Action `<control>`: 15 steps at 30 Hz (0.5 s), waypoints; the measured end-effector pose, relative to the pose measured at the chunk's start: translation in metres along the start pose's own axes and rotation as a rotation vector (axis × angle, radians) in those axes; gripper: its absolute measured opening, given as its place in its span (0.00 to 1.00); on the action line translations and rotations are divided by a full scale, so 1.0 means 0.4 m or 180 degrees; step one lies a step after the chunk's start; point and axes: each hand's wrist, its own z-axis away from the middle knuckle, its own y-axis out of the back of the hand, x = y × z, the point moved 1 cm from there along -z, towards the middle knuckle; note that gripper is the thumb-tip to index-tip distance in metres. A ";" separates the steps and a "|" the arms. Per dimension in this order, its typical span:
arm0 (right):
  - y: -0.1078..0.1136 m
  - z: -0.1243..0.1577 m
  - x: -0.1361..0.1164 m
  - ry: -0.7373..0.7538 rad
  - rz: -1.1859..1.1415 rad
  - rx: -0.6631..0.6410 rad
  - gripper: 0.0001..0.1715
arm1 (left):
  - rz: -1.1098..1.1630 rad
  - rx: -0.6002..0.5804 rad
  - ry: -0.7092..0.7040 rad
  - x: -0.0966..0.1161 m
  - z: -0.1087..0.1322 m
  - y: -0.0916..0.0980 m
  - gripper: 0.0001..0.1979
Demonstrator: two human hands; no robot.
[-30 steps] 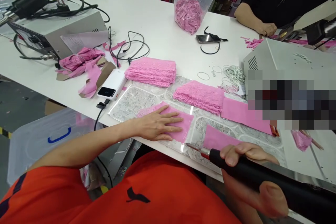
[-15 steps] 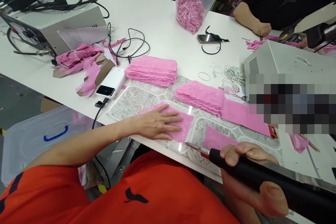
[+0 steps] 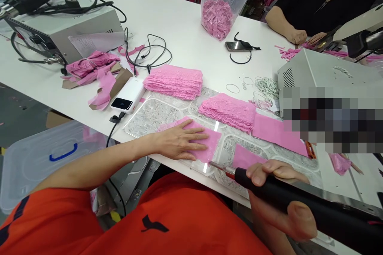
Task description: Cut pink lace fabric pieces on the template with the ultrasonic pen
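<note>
Under flat-spread left hand [image 3: 175, 143]: pink cloth [image 3: 213, 140] | right hand [image 3: 273, 212]: gripping black tool [image 3: 287, 194], tip near cloth

Left forearm [image 3: 98, 165] extended, left fingers [image 3: 197, 136] spread, palm down; right fingers [image 3: 259, 177] curled in grip, right thumb [image 3: 302, 217] opposite.

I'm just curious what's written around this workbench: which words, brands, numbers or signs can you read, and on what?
No text reads clearly.
White power bank: faint digits on its dark screen, too small to read.
Paper sheet against the grey box: printed lines, too small to read.
Grey box, top edge: faint marks, illegible.
Orange shirt: a black animal-shaped logo, with no word visible.
</note>
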 end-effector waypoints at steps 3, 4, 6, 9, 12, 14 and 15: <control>-0.007 -0.002 -0.002 -0.0007 -0.0054 -0.0030 0.14 | -0.0042 0.0035 -0.0005 0.000 0.000 0.000 0.24; -0.009 -0.002 -0.003 -0.0010 -0.0061 -0.0045 0.13 | -0.0060 0.0036 -0.0012 -0.001 0.000 0.000 0.24; -0.010 -0.002 -0.005 -0.0003 -0.0047 -0.0067 0.11 | -0.0090 0.0034 -0.0023 -0.001 0.000 -0.001 0.24; -0.008 -0.001 -0.004 0.0041 -0.0024 -0.0105 0.09 | -0.0063 0.0049 -0.0040 0.000 -0.004 0.001 0.24; -0.006 -0.001 0.000 0.0092 -0.0078 -0.0172 0.09 | 0.0008 0.0029 -0.0023 0.001 -0.005 0.008 0.24; -0.005 -0.003 0.001 0.0122 -0.0123 -0.0216 0.10 | 0.0048 -0.0010 0.0063 -0.002 0.002 0.018 0.23; -0.005 -0.005 0.002 0.0118 -0.0134 -0.0210 0.12 | 0.0066 -0.0019 0.0128 -0.004 0.008 0.025 0.22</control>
